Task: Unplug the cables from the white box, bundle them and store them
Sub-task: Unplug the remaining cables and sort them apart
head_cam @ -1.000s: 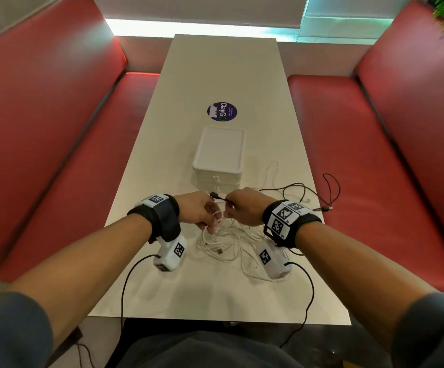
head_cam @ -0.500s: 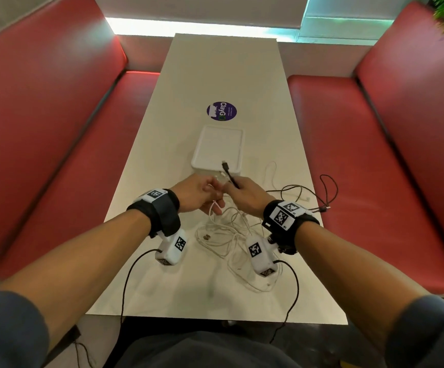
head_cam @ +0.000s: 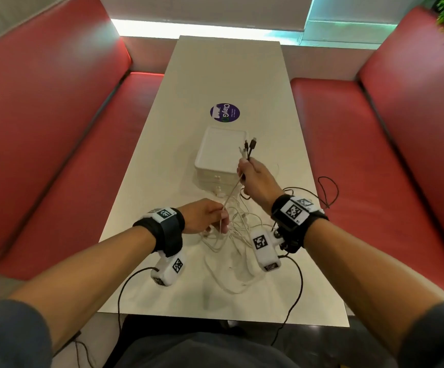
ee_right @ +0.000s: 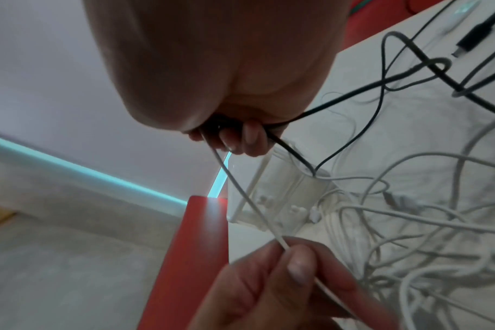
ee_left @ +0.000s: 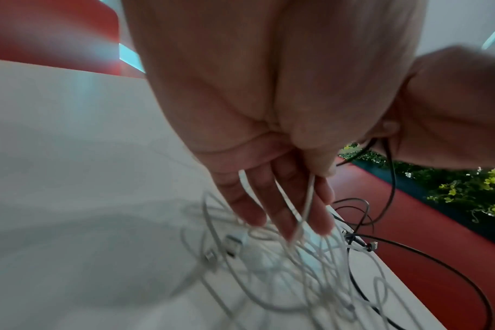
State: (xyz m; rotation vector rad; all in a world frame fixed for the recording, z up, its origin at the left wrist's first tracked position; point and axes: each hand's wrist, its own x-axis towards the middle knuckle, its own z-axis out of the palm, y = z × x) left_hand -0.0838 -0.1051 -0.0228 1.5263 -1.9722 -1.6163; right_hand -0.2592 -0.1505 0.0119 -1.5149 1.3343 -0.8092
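The white box (head_cam: pixel 219 152) stands mid-table, its near face showing in the right wrist view (ee_right: pixel 283 196) with a white plug against it. My right hand (head_cam: pixel 244 168) is raised in front of the box and grips a bunch of cable ends (head_cam: pixel 250 147), black and white, plugs pointing up. My left hand (head_cam: pixel 222 221) is lower and nearer, pinching one white cable (ee_right: pixel 252 201) that runs taut up to the right hand (ee_right: pixel 240 138). Below them a tangle of white cables (head_cam: pixel 237 235) lies on the table.
A loose black cable (head_cam: pixel 327 192) loops near the table's right edge (head_cam: pixel 319 235). A round purple sticker (head_cam: pixel 225 112) lies beyond the box. Red bench seats (head_cam: pixel 69 168) run along both sides. Black wrist-camera leads hang over the near edge.
My right hand has lifted and moved away over the box with the cable ends. The left hand has drawn back toward me, and a white cable now stretches between them.
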